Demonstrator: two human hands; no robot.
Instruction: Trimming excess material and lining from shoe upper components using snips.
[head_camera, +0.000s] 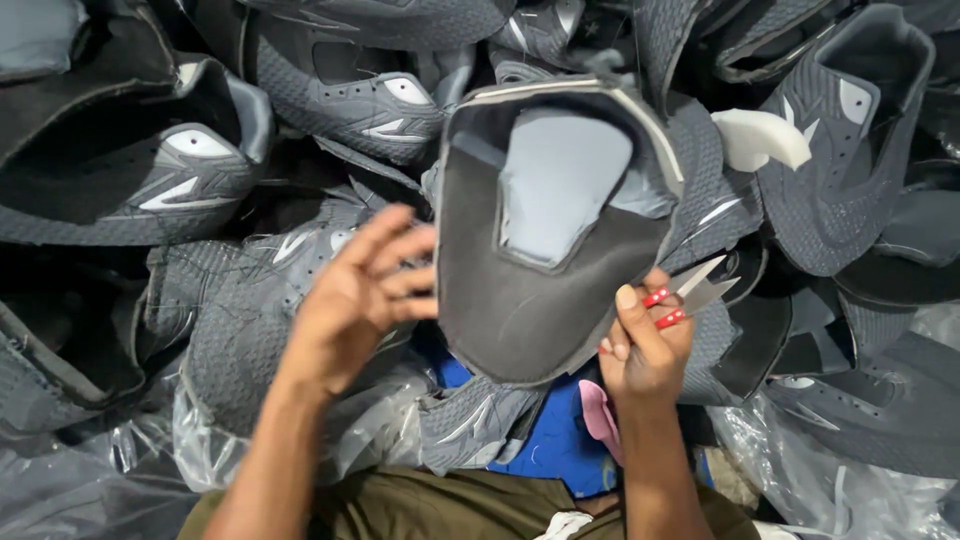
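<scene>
Step in hand, as judged: checking and trimming a sewn shoe upper, turned inside out for a look at the lining.

- One dark grey shoe upper (545, 250) was held up at centre, its inner side toward the camera, a pale grey lining patch in its middle.
- Left hand (355, 300): fingers spread and loose, fingertips touching the upper's left edge; steadying it rather than clamped on it.
- Right hand (640, 350): clenched around one pair of red-handled thread snips (685, 295), blades pointing to the right, away from the upper. It appeared to pinch the upper's lower right edge as well; contact partly hidden.
- Next move, as judged, called for a firmer left-hand hold and turning the snips inward to any loose thread along the seam.

Count: one upper in hand; one snips; one white foam piece (760, 138) lying far right on the heap; a pile of matching grey uppers (330, 90) all around, at least eight, too overlapped for a true number. Clear plastic sheeting (120, 460) lay near left and right.
</scene>
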